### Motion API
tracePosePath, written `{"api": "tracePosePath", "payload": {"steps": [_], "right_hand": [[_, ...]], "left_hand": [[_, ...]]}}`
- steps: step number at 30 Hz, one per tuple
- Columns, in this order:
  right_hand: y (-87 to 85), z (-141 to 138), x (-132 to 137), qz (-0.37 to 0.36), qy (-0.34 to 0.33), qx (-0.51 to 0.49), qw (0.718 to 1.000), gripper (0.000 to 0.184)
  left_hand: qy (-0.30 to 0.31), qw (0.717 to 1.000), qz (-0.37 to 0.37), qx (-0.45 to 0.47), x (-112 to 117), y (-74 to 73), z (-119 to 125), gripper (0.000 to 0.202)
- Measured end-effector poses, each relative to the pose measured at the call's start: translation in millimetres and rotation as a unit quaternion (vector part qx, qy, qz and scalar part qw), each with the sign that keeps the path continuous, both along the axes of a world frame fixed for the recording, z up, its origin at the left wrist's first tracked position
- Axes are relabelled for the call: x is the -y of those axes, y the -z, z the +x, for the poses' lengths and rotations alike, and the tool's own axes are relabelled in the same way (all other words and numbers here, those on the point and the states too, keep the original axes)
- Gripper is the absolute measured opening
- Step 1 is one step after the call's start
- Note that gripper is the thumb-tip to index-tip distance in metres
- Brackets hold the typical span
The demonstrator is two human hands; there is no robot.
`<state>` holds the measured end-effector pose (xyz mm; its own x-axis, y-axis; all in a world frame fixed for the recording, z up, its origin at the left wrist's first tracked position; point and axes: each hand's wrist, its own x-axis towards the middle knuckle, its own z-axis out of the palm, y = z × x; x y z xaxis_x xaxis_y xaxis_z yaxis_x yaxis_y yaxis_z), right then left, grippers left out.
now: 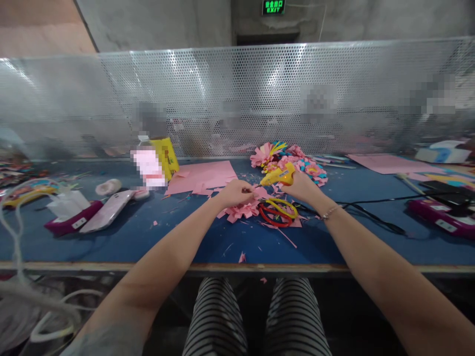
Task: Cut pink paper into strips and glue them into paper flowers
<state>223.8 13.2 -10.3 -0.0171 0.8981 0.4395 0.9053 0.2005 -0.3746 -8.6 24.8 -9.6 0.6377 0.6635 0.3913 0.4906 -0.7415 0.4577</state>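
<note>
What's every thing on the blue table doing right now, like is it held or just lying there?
left hand, fingers pinched on a pink paper piece
right hand, gripping the glue gun
glue gun, held, tip pointing at the pink paper piece
scissors, lying flat, untouched
pink sheet, lying flat, edges cut
paper flowers, piled behind the hands

Both forearms bare; thin bracelet (pixel 330 212) on right wrist. Grey short sleeve (pixel 107 341) left. Black-and-white striped trousers (pixel 256 316).

Head camera looks forward-down over blue table (pixel 111 237), near, wide-angle.
</note>
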Motion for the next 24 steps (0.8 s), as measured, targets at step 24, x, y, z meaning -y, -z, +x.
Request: {"api": "tracePosePath", "payload": {"steps": [24], "right_hand": [[-7.3,-0.3,5.4,0.047,0.078,-0.025,0.996,0.033]], "left_hand": [[-0.032,0.998,0.003,0.052,0.9,-3.0,1.7,0.024]]}}
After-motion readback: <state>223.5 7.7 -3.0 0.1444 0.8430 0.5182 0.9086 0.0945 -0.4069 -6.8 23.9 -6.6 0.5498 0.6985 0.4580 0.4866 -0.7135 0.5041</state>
